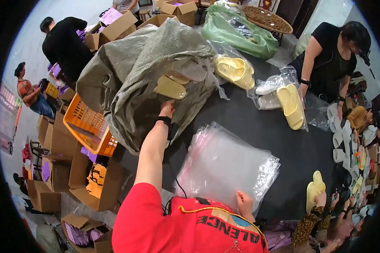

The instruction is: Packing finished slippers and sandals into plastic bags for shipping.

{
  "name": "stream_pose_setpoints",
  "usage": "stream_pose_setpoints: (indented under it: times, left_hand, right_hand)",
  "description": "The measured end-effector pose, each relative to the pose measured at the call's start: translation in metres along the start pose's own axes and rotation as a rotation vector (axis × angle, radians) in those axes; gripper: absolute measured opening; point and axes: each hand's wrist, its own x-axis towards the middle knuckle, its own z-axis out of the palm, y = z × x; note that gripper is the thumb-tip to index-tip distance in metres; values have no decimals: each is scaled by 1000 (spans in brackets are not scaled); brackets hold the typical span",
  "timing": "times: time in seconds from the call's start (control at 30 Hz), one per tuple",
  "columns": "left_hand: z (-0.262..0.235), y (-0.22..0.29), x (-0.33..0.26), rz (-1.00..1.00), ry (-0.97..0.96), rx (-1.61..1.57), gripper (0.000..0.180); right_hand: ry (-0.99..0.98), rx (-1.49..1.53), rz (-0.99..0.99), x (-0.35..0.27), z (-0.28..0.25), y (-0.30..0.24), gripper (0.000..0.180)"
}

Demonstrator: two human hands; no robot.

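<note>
My left hand point(168, 109) reaches into the mouth of a large grey-green woven sack point(126, 76). Its fingers are closed at the lower end of a clear bag with yellow slippers point(170, 87) inside the sack; part of the grip is hidden. Another bagged slipper, paler, shows behind them. Close to my body, my right hand point(245, 203) is curled at the near edge of a stack of clear plastic bags point(223, 164). Whatever its fingers hold, if anything, does not show.
On the black table point(299, 160) lie bagged yellow slippers point(234, 71), white slippers point(269, 92) and a loose yellow pair point(291, 107). A co-worker point(333, 63) handles bags at the right. An orange crate point(86, 126) and open cartons point(88, 181) stand left.
</note>
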Motion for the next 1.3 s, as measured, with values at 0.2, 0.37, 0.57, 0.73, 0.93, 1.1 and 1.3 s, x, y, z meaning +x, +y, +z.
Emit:
stream_pose_setpoints:
  times: [0.2,0.37,0.57,0.73,0.93,1.1,1.3]
  left_hand:
    - [26,-1,30,43,85,-284,52]
    - [10,-14,43,69,-89,-286,29]
    - [22,11,-69,233,-238,-577,30]
    - [-3,4,-182,57,-378,-554,42]
    - [-10,13,-264,62,-706,-174,52]
    - [31,48,-333,374,-766,942,47]
    - [30,-73,-327,1124,-1037,1351,34]
  right_hand:
    - [-27,33,97,-2,4,6,19]
    - [-88,4,161,-1,1,4,20]
    - [-89,99,264,-1,5,7,19]
    - [-116,48,255,4,1,10,25]
    - [-121,153,248,12,0,2,27]
    - [-112,430,516,21,-4,-13,36]
    - [219,1318,936,22,-29,-17,58]
